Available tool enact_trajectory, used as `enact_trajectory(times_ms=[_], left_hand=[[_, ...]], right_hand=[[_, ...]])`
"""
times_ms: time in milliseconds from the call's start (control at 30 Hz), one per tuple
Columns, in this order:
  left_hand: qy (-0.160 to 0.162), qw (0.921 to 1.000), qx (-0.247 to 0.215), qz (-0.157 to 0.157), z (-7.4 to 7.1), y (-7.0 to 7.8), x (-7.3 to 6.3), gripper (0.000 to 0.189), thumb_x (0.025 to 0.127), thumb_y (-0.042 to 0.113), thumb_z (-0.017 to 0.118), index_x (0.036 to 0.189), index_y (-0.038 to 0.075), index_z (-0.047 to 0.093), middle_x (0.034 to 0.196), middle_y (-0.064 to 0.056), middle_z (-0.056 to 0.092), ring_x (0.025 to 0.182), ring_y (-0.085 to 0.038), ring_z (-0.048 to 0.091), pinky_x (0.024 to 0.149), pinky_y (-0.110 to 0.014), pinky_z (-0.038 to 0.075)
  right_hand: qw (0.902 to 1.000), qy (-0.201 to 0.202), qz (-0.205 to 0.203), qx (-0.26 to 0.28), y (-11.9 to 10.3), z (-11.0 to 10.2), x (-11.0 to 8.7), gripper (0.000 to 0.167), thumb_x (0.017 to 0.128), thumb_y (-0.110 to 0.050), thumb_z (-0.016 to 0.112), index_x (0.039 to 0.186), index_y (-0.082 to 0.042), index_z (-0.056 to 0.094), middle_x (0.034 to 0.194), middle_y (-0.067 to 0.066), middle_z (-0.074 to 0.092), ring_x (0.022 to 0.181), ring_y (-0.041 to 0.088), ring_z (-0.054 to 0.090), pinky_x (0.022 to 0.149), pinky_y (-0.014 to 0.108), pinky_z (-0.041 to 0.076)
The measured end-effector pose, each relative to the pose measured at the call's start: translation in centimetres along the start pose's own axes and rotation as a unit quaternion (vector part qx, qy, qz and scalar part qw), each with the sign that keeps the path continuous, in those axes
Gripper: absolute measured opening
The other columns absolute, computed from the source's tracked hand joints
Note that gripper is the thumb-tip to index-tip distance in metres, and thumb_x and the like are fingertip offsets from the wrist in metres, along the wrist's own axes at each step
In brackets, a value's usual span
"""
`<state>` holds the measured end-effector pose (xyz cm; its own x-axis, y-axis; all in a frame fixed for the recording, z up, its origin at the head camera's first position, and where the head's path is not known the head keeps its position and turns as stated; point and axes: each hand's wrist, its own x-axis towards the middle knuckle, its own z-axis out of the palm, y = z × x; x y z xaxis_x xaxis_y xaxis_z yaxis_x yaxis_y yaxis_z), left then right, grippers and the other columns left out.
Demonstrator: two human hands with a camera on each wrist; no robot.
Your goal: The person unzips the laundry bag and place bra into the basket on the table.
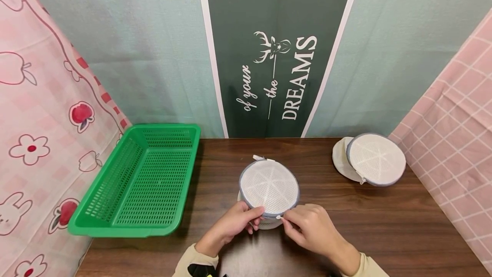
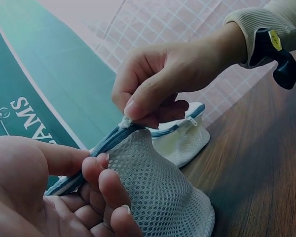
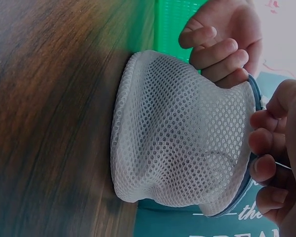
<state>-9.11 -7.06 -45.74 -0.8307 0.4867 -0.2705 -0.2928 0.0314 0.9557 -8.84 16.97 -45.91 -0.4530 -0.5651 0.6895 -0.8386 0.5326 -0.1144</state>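
A round white mesh laundry bag (image 1: 270, 187) stands on the table in front of me, its lid edged by a blue-grey zipper. My left hand (image 1: 238, 222) pinches the zippered rim at the near left, thumb on top and fingers beneath. Just right of it, my right hand (image 1: 313, 228) holds the small white zipper pull (image 2: 124, 122) between thumb and index finger. The soft mesh side wall (image 3: 182, 128) sags in folds below the rim in the right wrist view. A white tab sticks out at the lid's far edge.
To the left stands a green plastic basket (image 1: 157, 187) with slotted walls. Another white mesh bag (image 1: 376, 159) with a blue-grey rim leans at the back right, near the pink grid cloth (image 1: 453, 148). A green printed curtain (image 1: 284, 7) hangs behind the wooden table (image 1: 384, 225).
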Motion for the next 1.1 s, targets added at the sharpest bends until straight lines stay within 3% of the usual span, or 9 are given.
enact_trajectory(times_ms=[500, 1100], left_hand=[[-0.006, 1.0000, 0.005, 0.003, 0.11, 0.06, -0.07, 0.038, 0.104, 0.015, 0.055, 0.091, -0.021, 0.059, 0.065, 0.005, 0.053, 0.059, -0.006, 0.051, 0.051, -0.018, 0.042], [-0.009, 1.0000, 0.004, 0.001, 0.11, 0.02, -0.11, 0.034, 0.104, 0.015, 0.056, 0.089, -0.015, 0.062, 0.065, 0.005, 0.053, 0.059, -0.006, 0.051, 0.052, -0.017, 0.042]], right_hand=[[0.9998, 0.015, -0.002, -0.012, 0.38, 0.01, -0.22, 0.032, 0.098, -0.027, 0.050, 0.067, -0.025, 0.047, 0.058, -0.016, 0.036, 0.050, 0.000, 0.032, 0.047, 0.018, 0.025], [0.9998, 0.002, 0.010, -0.015, 0.71, -0.68, -0.54, 0.030, 0.096, -0.026, 0.052, 0.067, -0.025, 0.048, 0.058, -0.016, 0.037, 0.051, -0.001, 0.033, 0.048, 0.019, 0.027]])
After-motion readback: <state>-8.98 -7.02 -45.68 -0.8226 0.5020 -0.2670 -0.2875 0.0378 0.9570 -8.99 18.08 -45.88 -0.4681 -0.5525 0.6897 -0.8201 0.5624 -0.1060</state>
